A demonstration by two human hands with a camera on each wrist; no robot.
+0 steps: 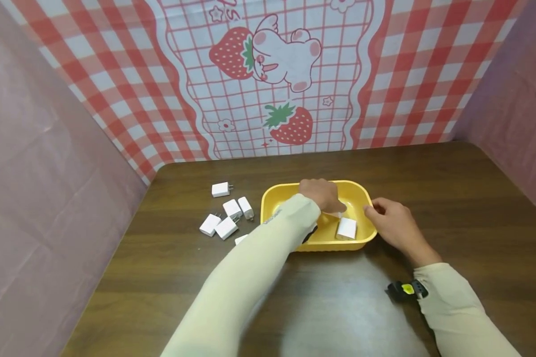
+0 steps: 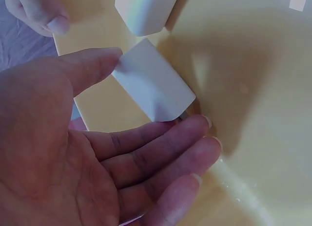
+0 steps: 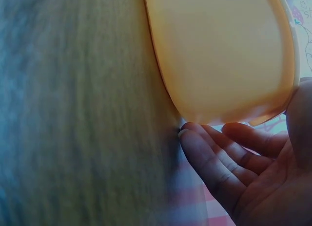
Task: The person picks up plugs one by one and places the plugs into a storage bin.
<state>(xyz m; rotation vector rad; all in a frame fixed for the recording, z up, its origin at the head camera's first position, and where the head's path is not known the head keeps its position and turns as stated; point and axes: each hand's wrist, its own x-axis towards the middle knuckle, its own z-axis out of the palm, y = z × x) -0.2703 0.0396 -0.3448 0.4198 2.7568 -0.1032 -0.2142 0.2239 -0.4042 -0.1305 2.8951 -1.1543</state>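
Note:
My left hand (image 1: 320,193) reaches down into a yellow plastic tray (image 1: 330,246). In the left wrist view it holds a white plug-in charger (image 2: 155,84) between thumb and fingers, the prong end by the fingertips. Another white charger (image 1: 346,228) lies in the tray close by. At the tray's right end, my right hand (image 1: 395,225) grips the rim, thumb over the edge and fingers against the outer wall. My left forearm hides part of the tray's left side.
Left of the tray, several white chargers lie loosely grouped on the brown wooden table (image 1: 161,277), among them one charger (image 1: 221,189) farther back. My left sleeve partly covers the nearest charger (image 1: 241,239). Behind the table hangs a checked strawberry-print cloth (image 1: 268,114).

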